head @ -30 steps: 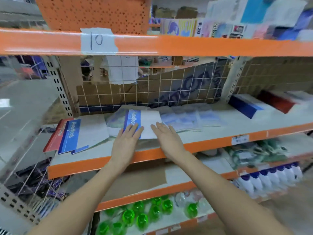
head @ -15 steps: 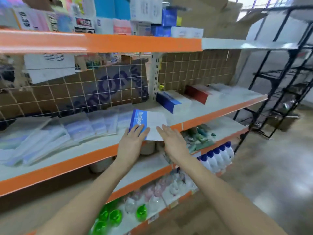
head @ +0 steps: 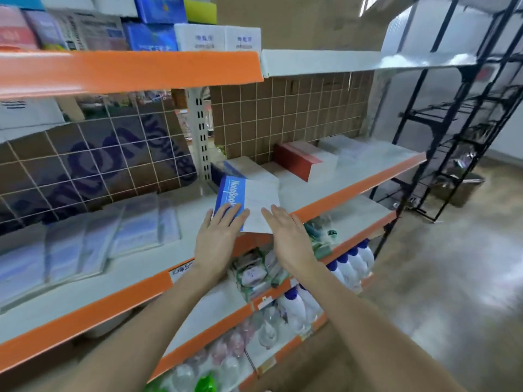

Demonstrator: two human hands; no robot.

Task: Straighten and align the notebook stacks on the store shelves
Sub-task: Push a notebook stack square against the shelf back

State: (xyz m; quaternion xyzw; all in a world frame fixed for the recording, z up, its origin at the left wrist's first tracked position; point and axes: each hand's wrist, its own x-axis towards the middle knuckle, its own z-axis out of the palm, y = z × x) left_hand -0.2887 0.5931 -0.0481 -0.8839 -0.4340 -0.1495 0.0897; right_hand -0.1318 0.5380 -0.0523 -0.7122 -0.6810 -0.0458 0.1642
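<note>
The blue-and-white notebook travelled rightward along the shelf, carried between the left hand and right hand, from beside the red-and-blue notebooks at the far left to just short of the blue notebook stack at its 12 o'clock. The clear plastic sleeves slid off toward 9 o'clock.

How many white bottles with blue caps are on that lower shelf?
6 that I can make out: four in a row at the right end, and two more to their left, lower in the picture. Others may be hidden behind the right hand.
</note>
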